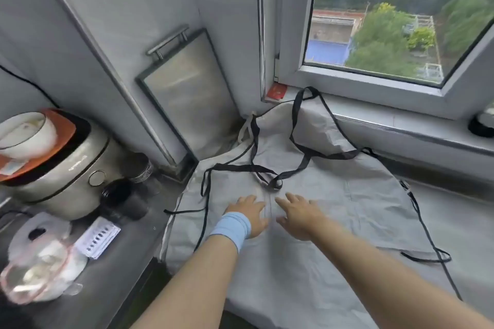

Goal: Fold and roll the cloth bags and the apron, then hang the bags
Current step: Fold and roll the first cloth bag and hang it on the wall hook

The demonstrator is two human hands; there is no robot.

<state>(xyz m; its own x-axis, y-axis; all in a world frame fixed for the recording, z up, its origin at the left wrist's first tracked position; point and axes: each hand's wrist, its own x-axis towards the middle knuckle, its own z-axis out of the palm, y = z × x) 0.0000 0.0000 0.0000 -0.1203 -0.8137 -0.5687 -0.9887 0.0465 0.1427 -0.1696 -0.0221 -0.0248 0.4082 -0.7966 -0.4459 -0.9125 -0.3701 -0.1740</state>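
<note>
Apron [347, 208] hem beyond frame bottom

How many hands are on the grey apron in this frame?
2: left hand, wearing a blue wristband, flat on the apron; right hand flat just beside it. None hidden.

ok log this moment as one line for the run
grey cloth apron with black straps: spread on grey counter, unfolded | left grip: open, flat on apron | right grip: open, flat on apron
</note>
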